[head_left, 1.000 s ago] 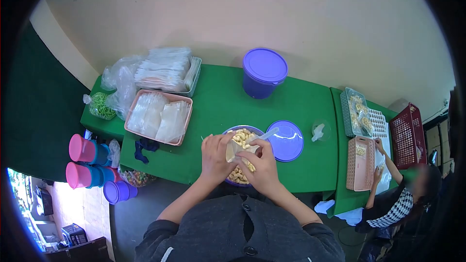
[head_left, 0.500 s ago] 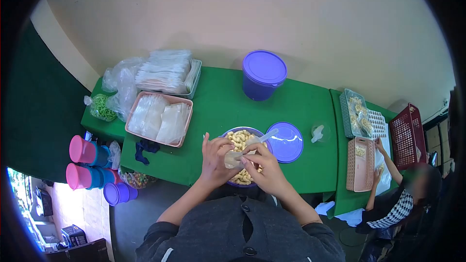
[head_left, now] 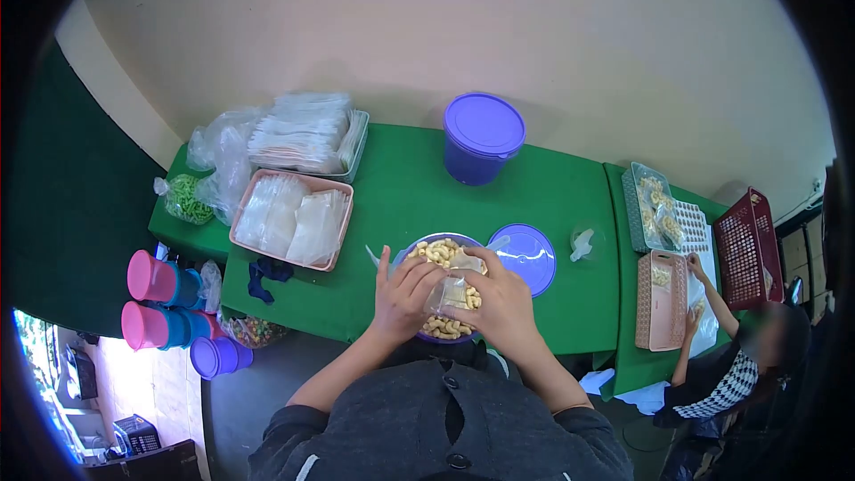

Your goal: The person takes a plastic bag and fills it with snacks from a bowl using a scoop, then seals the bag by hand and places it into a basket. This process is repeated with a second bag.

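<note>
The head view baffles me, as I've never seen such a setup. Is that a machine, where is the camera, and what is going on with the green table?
There is no machine here. One camera, worn on a person's head, looks forward and down, so you see roughly what they see: their own left hand and right hand.

Between those hands is a small clear bag, held over a purple tub of pale, curled pieces.

On the green table lie a purple lid, a closed purple bucket and a pink basket of plastic bags.

At the right edge, another person works with their own hands at baskets.
</note>
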Available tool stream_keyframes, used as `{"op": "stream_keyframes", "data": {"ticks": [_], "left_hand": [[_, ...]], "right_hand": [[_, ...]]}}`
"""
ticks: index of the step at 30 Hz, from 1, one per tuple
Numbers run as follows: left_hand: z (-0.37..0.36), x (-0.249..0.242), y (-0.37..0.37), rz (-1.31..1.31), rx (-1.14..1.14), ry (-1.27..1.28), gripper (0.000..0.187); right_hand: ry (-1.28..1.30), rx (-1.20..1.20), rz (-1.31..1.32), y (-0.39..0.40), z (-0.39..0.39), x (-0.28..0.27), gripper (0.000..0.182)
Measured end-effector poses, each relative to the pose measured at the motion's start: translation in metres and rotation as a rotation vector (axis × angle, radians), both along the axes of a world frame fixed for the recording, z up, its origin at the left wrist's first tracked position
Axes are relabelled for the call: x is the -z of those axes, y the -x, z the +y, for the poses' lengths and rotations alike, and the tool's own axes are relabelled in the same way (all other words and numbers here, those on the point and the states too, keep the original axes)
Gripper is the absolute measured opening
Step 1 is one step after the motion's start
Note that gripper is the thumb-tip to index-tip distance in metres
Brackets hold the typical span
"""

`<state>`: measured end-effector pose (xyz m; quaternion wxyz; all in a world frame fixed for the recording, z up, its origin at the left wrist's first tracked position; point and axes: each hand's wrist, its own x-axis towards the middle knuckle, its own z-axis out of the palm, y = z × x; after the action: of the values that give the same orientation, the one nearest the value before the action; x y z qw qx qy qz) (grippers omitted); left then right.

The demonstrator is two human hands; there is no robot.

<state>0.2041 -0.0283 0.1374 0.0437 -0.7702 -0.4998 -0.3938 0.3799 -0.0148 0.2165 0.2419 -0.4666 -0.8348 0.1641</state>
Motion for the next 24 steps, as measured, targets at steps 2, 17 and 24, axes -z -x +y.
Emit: {"op": "stream_keyframes", "data": {"ticks": [2,17,24], "left_hand": [[0.001,0.001,0.003,-0.014,0.018,-0.014,0.043],[-0.002,-0.022,0.004,-0.820,0.434,-0.022,0.058],[-0.008,-0.032,0.004,-0.852,0.633,0.029,0.059]], "right_hand": [[0.005,0.002,-0.005,0.001,-0.001,0.001,0.049],[1.021,0.006,0.997,0.022,0.015,0.088,0.051],[1.153,0.021,1.322,0.048,-0.005,0.078,0.032]]}}
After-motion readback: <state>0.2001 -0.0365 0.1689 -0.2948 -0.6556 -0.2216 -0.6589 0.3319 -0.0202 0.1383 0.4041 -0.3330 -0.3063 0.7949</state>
